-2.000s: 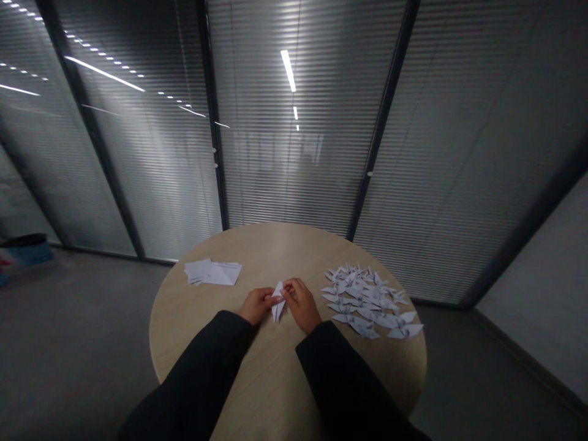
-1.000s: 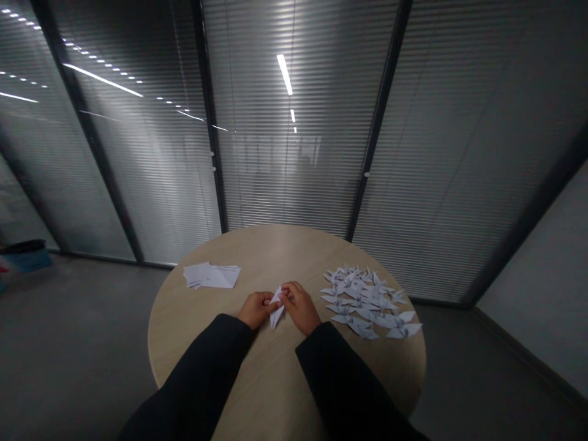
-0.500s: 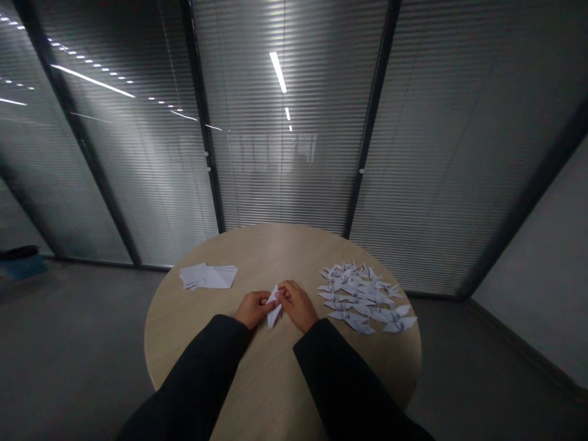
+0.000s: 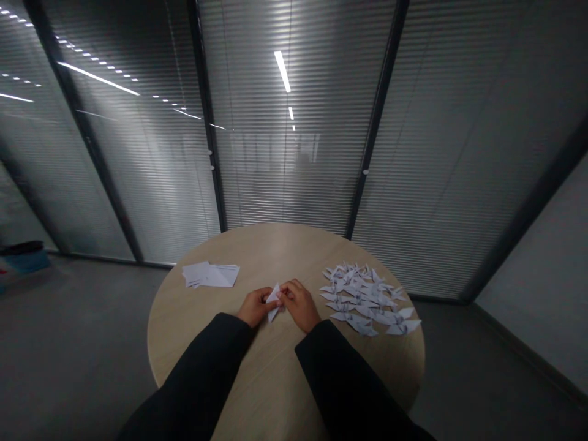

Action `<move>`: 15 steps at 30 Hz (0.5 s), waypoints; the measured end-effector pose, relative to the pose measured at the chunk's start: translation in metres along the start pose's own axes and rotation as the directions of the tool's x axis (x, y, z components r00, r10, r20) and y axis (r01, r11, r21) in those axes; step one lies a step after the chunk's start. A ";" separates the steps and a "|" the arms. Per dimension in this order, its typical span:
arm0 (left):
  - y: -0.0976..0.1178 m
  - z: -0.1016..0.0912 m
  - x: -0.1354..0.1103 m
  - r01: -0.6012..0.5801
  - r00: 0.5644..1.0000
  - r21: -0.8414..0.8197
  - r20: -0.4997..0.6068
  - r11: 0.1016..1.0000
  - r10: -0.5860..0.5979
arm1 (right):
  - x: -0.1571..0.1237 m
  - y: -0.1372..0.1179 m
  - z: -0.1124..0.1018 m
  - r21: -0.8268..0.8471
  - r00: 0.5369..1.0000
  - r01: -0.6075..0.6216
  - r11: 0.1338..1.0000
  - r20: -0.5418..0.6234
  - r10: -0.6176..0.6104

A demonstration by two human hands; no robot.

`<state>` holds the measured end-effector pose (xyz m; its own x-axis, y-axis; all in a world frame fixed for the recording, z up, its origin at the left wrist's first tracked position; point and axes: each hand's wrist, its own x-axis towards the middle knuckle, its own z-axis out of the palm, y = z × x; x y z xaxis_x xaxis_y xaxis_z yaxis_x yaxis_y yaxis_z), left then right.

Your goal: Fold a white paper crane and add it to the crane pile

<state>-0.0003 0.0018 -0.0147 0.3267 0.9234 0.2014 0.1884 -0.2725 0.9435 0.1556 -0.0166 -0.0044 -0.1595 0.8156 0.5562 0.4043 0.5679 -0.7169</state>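
Observation:
A narrow, pointed piece of folded white paper [image 4: 274, 296] is held between my two hands over the middle of the round table [image 4: 257, 373]. My left hand [image 4: 255, 307] pinches it from the left, thumb lying across its front. From the right, the thumb and fingers of my right hand [image 4: 299, 304] close on its right edge. Part of the paper is covered by my fingers. To the right of my right hand lie many folded white paper cranes [image 4: 362, 297], spread in rough rows. A small stack of white paper sheets [image 4: 215, 275] rests on the left, beyond my left hand.
Behind the table stands a glass partition with blinds [image 4: 294, 184] and dark frame posts. A blue bin with a dark rim [image 4: 26, 257] is on the floor at far left. A pale wall [image 4: 542, 294] rises on the right.
The folded paper now shows a shorter lower end below my fingers and sits at a slightly different tilt. Both hands keep their grip. The whole view has shifted slightly.

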 end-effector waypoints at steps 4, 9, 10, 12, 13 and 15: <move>0.005 -0.001 -0.002 0.023 1.000 0.003 0.000 1.000 -0.023 | 0.000 0.000 0.000 0.021 1.000 -0.011 1.000 0.001 0.011; 0.008 -0.001 -0.002 0.063 0.998 -0.049 0.027 0.997 -0.061 | -0.001 0.004 0.004 0.085 0.999 -0.046 0.995 -0.020 0.048; 0.006 -0.001 -0.002 0.066 0.998 -0.052 0.028 0.996 -0.064 | -0.001 0.006 0.005 0.102 0.997 -0.064 0.993 -0.026 0.068; 0.002 -0.001 0.000 0.068 0.997 -0.051 0.023 0.996 -0.067 | -0.001 0.009 0.007 0.134 0.994 -0.106 0.985 -0.020 0.109; 0.000 -0.002 0.000 0.069 0.997 -0.053 0.019 0.996 -0.068 | -0.001 0.011 0.008 0.145 0.992 -0.124 0.982 -0.008 0.126; -0.002 -0.002 0.001 0.073 0.997 -0.074 0.019 0.995 -0.072 | -0.001 0.013 0.009 0.150 0.990 -0.139 0.979 0.021 0.138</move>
<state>-0.0020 0.0038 -0.0155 0.3298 0.9353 0.1282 0.1422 -0.1835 0.9727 0.1531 -0.0094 -0.0180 -0.1214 0.8883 0.4430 0.2828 0.4587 -0.8424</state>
